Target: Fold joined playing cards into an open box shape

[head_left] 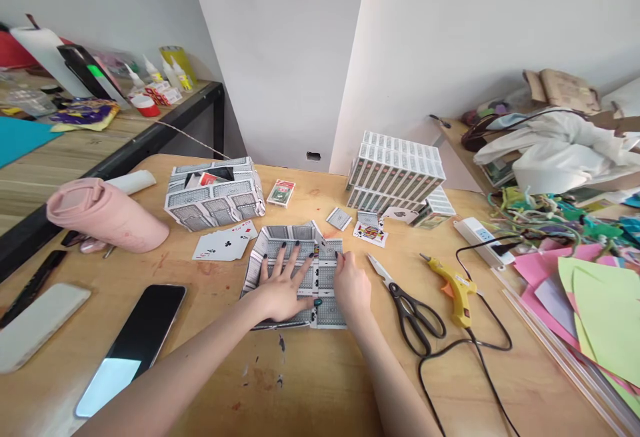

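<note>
A shallow tray of joined playing cards lies before me, its walls raised at the back and left. A flat flap of cards extends from its right side. My left hand presses on the tray's floor with fingers spread. Over the right edge of the flap, my right hand is closed, thumb and forefinger near the upper cards; whether it pinches the flap's edge is hidden. Right of that hand lie black-handled scissors, blades pointing away from me, and a yellow glue gun with its cord.
A finished-looking card box stands back left near fanned cards and a card pack. Stacked card packs stand back right. A phone, pink roll, power strip and coloured paper lie around.
</note>
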The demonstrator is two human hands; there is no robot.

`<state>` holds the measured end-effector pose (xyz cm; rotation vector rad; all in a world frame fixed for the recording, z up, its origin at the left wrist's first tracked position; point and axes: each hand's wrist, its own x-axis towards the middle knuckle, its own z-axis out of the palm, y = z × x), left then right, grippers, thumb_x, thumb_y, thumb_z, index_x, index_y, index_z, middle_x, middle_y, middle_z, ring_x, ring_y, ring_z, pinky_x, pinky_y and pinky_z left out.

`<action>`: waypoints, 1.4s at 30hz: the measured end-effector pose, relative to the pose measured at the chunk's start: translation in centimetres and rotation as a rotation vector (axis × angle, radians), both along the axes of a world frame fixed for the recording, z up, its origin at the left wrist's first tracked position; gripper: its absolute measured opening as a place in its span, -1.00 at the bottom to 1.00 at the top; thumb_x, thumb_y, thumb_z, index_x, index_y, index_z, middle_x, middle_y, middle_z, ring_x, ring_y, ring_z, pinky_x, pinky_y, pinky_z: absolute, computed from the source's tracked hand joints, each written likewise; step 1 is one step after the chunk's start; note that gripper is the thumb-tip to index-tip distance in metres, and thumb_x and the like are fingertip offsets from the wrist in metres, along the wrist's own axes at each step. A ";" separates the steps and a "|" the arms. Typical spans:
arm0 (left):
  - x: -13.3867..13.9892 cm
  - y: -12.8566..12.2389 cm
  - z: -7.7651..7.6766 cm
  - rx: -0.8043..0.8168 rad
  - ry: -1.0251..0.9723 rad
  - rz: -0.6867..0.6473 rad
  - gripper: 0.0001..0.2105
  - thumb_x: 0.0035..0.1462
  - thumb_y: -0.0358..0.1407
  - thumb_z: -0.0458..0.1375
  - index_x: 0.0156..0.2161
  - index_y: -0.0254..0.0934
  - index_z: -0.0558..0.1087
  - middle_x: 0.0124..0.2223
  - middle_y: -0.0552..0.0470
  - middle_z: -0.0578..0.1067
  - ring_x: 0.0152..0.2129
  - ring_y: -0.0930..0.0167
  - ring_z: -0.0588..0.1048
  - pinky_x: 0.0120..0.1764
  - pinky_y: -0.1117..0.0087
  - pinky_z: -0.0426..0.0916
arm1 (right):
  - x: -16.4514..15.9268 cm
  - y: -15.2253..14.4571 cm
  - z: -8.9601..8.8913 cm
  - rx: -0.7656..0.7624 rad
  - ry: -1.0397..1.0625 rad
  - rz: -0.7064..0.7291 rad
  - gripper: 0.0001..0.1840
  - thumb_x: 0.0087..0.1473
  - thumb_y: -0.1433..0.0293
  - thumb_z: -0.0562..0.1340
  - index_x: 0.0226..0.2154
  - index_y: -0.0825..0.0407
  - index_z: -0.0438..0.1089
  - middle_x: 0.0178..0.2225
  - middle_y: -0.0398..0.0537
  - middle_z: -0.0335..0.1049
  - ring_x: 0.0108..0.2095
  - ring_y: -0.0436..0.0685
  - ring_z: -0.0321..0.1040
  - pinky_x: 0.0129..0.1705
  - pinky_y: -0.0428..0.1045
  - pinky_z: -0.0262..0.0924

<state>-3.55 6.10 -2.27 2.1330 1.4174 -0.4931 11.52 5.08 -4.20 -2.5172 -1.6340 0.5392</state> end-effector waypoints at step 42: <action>0.9 9.3 3.0 0.269 -0.455 -0.120 -0.81 0.07 -0.26 0.03 -0.39 -0.19 0.49 -0.43 0.10 0.51 -0.47 0.41 0.41 -0.42 0.43 0.15 | 2.1 1.8 -1.5 0.357 1.287 0.052 -0.66 -0.04 0.30 0.14 -0.15 0.03 0.27 -0.29 -0.09 0.44 -0.28 0.11 0.37 -0.26 -0.05 0.25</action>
